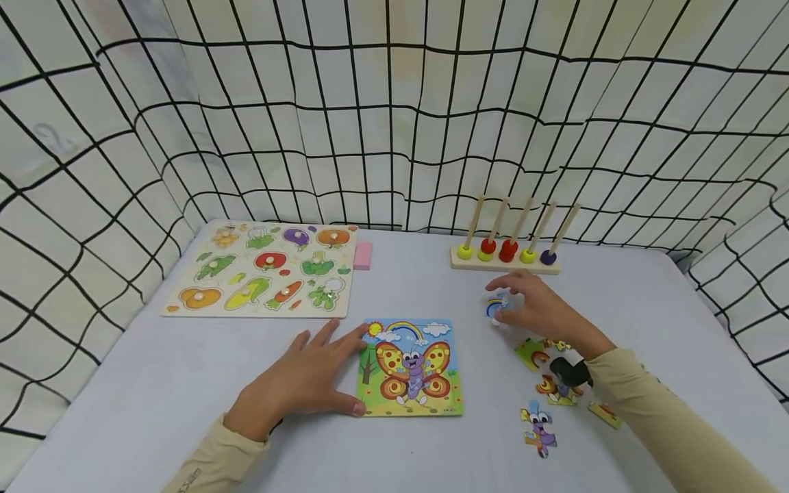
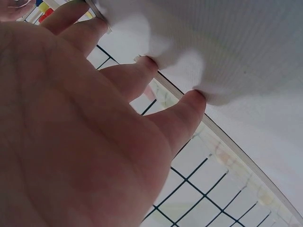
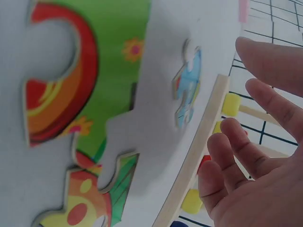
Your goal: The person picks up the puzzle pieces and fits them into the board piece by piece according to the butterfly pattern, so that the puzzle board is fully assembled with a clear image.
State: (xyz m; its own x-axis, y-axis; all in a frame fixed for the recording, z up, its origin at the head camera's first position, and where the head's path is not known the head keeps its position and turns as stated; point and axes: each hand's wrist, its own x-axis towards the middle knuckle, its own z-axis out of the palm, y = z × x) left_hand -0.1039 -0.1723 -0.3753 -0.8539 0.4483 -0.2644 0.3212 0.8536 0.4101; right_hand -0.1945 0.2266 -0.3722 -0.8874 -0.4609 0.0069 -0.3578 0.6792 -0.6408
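A square butterfly picture board (image 1: 413,373) lies flat at the middle of the table. My left hand (image 1: 302,380) rests along its left side, fingers spread, with the thumb at the lower corner and the index finger at the upper one. In the left wrist view the fingertips of the left hand (image 2: 94,123) press on the white surface. My right hand (image 1: 542,308) hovers over a small rainbow puzzle piece (image 1: 493,308), thumb and fingers apart. The right wrist view shows that blue rainbow piece (image 3: 188,85) lying on the table, clear of the fingers.
Several loose puzzle pieces lie below the right forearm, among them a green-edged one (image 1: 531,355) and a purple butterfly-body one (image 1: 539,431). A vegetable peg board (image 1: 335,305), a pink block (image 1: 363,255) and a wooden bead stand (image 1: 505,263) stand further back. Black netting (image 1: 388,107) surrounds the table.
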